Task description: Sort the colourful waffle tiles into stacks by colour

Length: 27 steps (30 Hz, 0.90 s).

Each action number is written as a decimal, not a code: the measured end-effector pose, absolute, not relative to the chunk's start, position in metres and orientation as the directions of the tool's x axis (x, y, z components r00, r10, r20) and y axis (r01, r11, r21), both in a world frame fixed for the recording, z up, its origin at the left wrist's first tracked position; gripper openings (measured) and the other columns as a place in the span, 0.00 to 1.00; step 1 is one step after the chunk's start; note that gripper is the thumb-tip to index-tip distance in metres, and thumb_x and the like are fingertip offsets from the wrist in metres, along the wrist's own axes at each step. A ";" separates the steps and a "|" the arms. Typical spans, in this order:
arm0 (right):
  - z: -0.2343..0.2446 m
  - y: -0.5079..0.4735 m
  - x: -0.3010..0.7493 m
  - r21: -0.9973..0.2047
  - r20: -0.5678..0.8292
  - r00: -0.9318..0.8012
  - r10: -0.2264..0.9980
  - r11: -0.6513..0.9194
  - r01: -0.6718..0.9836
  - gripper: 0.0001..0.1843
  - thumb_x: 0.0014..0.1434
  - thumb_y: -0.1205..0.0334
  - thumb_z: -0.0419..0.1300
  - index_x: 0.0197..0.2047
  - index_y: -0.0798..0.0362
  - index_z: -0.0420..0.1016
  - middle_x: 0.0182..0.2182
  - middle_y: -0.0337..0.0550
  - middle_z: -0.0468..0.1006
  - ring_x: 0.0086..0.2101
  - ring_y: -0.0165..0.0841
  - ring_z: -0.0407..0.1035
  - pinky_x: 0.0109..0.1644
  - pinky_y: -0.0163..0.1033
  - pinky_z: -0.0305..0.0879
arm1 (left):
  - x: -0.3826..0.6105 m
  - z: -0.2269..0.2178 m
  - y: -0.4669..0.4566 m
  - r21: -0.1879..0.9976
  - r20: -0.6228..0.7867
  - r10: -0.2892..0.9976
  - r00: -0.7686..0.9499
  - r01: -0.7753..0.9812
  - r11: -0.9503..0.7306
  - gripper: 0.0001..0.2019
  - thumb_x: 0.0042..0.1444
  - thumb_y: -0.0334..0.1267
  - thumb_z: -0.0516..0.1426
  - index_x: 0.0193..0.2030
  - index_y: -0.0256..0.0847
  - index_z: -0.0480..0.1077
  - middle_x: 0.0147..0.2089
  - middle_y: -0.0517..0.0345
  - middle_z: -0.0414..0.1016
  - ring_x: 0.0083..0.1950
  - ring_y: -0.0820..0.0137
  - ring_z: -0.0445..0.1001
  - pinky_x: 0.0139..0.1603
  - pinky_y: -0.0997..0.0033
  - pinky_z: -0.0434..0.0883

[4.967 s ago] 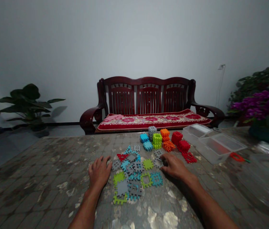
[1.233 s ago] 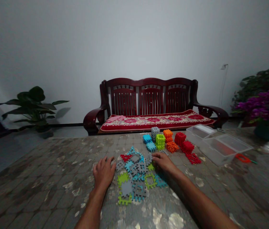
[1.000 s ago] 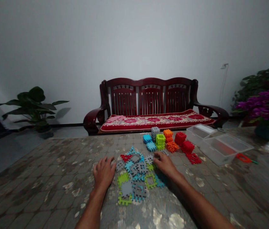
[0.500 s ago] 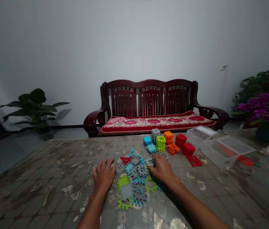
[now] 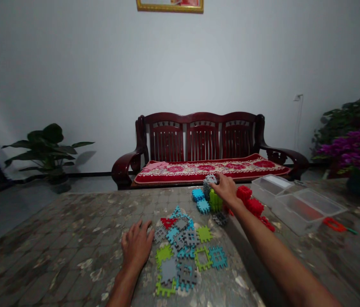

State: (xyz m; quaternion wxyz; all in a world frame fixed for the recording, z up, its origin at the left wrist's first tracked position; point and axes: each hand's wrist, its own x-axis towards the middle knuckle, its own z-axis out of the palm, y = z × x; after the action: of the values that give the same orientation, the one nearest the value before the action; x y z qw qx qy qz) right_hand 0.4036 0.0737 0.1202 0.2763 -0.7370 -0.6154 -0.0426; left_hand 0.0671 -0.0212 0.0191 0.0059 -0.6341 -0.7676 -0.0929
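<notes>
My left hand (image 5: 137, 245) lies on the table with its fingers stretched out, just left of a loose spread of flat notched building tiles. Among these are a plain grey tile (image 5: 168, 270), a red triangle tile (image 5: 168, 222), a green frame tile (image 5: 203, 259) and a blue lattice tile (image 5: 218, 257). At the far side, my right hand (image 5: 226, 187) pinches a grey lattice tile (image 5: 211, 178) on top of the grey tile stack (image 5: 207, 190). Blue stacks (image 5: 198, 195) and a green stack (image 5: 215, 202) stand close by. My right hand and forearm mostly hide the orange stacks.
Red stacks (image 5: 255, 207) stand right of my right forearm. Clear plastic boxes (image 5: 307, 204) lie farther right, near an orange and green piece (image 5: 336, 224) and a purple flower plant (image 5: 355, 147). Behind the table stands a wooden bench (image 5: 202, 136).
My right hand has moved from the loose tiles away to the grey stack, taking a grey lattice tile with it. My left hand has stayed in place. The view has tilted up slightly.
</notes>
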 end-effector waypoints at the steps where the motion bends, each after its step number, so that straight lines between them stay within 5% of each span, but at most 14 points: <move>1: 0.122 0.078 0.402 -0.328 0.387 0.236 0.891 -0.106 0.939 0.27 0.60 0.51 0.62 0.61 0.49 0.72 0.51 0.48 0.81 0.51 0.45 0.70 0.53 0.44 0.62 | 0.067 0.019 -0.021 0.138 0.128 0.972 -0.197 0.974 0.179 0.21 0.68 0.43 0.49 0.64 0.50 0.72 0.70 0.50 0.67 0.72 0.56 0.62 0.72 0.50 0.53; 19: 0.121 0.098 0.395 -0.230 0.307 0.231 0.923 -0.164 0.959 0.31 0.61 0.46 0.61 0.63 0.52 0.70 0.51 0.53 0.81 0.53 0.48 0.70 0.53 0.47 0.62 | 0.066 0.018 -0.019 0.106 0.103 0.976 -0.193 0.978 0.182 0.23 0.69 0.44 0.47 0.66 0.50 0.70 0.72 0.51 0.65 0.73 0.56 0.60 0.73 0.50 0.52; 23: 0.120 0.084 0.391 -0.315 0.385 0.201 0.901 -0.076 0.946 0.28 0.61 0.49 0.62 0.62 0.51 0.73 0.52 0.51 0.81 0.54 0.46 0.70 0.56 0.46 0.62 | 0.067 0.021 -0.021 0.114 0.112 0.976 -0.189 0.978 0.176 0.22 0.68 0.43 0.47 0.65 0.49 0.70 0.71 0.50 0.66 0.72 0.56 0.62 0.73 0.50 0.53; 27: 0.104 0.051 0.376 -0.505 0.383 0.016 0.924 0.195 0.841 0.19 0.60 0.59 0.61 0.55 0.49 0.79 0.49 0.44 0.82 0.51 0.40 0.73 0.56 0.42 0.66 | 0.067 0.021 -0.021 0.135 0.127 0.973 -0.193 0.975 0.175 0.22 0.68 0.44 0.48 0.65 0.50 0.71 0.71 0.50 0.67 0.72 0.56 0.61 0.72 0.50 0.53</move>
State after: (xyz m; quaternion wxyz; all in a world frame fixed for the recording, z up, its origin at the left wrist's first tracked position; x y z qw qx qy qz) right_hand 0.3763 0.0507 0.1038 0.3306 -0.6314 -0.6987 0.0625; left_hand 0.0670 -0.0210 0.0206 0.0056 -0.6354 -0.7666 -0.0930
